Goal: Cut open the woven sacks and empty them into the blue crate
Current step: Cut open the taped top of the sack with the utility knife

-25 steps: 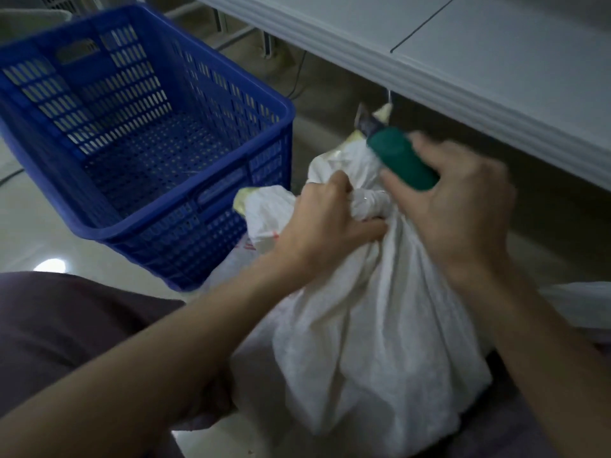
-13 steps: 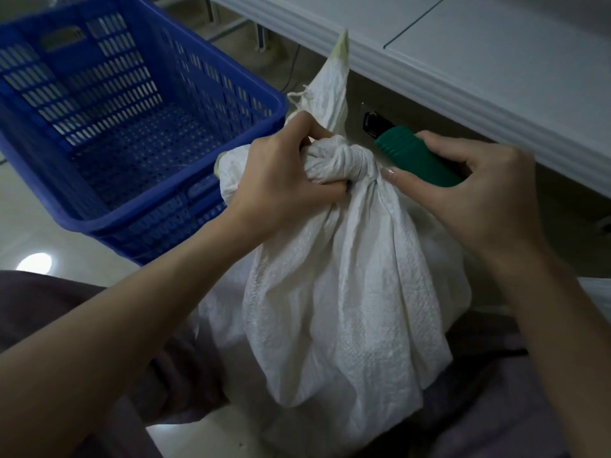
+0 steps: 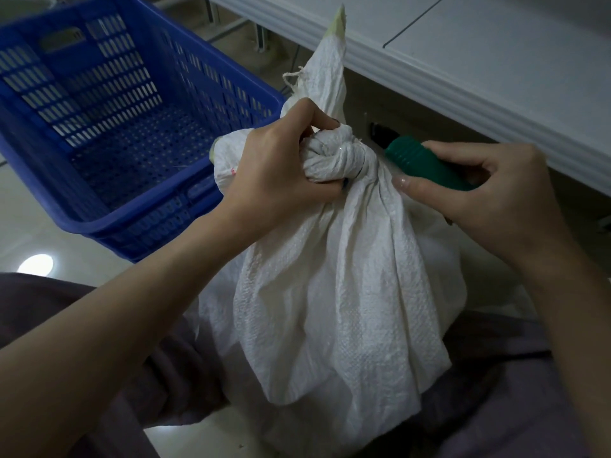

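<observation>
A white woven sack [image 3: 337, 292] stands between my legs, its neck tied in a tight knot [image 3: 340, 157] with the loose top sticking up. My left hand [image 3: 281, 166] grips the knotted neck from the left. My right hand [image 3: 479, 196] holds a green-handled cutter [image 3: 426, 163] just right of the knot, its dark tip pointing away towards the wall. The blue crate [image 3: 109, 127] sits on the floor at the upper left, with nothing inside that I can see.
A white table edge [image 3: 429, 84] runs diagonally overhead at the upper right, close behind the sack. More white sack material [image 3: 218, 312] lies behind the sack. My legs in dark cloth [image 3: 496, 391] flank it on the pale tiled floor [image 3: 29, 226].
The sack has been pulled upright and its loose top now stands up. My left hand has closed round the knot. The cutter has dropped from above the sack to beside the knot.
</observation>
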Available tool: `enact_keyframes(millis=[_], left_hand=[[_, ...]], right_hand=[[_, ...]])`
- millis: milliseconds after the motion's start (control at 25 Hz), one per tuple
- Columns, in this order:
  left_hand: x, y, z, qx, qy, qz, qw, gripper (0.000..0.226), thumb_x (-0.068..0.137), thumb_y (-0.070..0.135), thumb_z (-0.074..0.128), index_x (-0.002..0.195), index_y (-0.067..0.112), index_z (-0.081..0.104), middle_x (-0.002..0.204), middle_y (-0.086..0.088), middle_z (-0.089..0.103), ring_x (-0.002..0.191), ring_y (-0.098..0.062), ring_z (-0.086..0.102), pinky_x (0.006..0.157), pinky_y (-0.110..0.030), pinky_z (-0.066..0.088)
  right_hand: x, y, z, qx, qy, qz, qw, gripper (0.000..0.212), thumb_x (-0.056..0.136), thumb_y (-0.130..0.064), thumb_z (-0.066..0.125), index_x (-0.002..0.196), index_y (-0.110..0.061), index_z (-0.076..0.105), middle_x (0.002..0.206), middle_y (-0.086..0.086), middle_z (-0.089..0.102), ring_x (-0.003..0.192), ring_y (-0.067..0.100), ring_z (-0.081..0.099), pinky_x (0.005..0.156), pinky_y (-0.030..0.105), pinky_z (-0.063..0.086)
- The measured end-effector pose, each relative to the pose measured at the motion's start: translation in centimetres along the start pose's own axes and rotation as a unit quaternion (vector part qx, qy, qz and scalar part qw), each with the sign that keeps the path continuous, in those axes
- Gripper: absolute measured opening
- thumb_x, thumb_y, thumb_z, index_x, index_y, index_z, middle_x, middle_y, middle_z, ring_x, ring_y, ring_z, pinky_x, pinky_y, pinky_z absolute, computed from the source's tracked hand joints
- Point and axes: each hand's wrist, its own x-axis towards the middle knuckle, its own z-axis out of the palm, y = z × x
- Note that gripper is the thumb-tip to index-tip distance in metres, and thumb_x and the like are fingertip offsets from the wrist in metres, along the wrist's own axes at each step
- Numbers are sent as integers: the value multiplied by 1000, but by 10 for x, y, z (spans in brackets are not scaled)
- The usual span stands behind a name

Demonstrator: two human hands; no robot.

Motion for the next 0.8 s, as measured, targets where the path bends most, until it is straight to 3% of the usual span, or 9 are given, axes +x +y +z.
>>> enact_keyframes(millis=[80, 320, 600, 800], left_hand=[[0, 1, 0, -6, -6, 9, 1000, 45, 64, 23, 75, 102, 6, 59, 84, -3, 65, 73, -12, 57, 65, -28, 46], [1, -1, -2, -13, -10, 16, 1000, 47, 63, 23, 76, 104, 6, 59, 88, -3, 66, 75, -15, 60, 68, -33, 47], [2, -4, -3, -8, -6, 34, 999, 45, 65, 24, 76, 102, 7, 59, 87, 0, 65, 73, -12, 59, 66, -29, 47], [2, -5, -3, 1, -10, 43, 999, 45, 65, 23, 77, 103, 6, 59, 85, 10, 59, 73, -10, 57, 65, -20, 44]], right_hand=[[1, -2, 3, 18, 0, 13, 1000, 55, 64, -47, 74, 114, -25, 63, 101, -20, 63, 93, -12, 61, 72, 4, 48], [-1, -5, 2, -12, -39, 9, 999, 49, 63, -34, 80, 108, -29, 62, 89, -25, 62, 83, -16, 61, 70, 1, 46], [0, -9, -4, -28, -61, 14, 998, 44, 61, -35, 78, 102, -34, 62, 83, -27, 58, 77, -21, 58, 66, -2, 44], [0, -6, -6, -34, -69, 14, 997, 52, 56, -41, 75, 105, -30, 62, 87, -23, 60, 82, -21, 58, 69, -2, 44]])
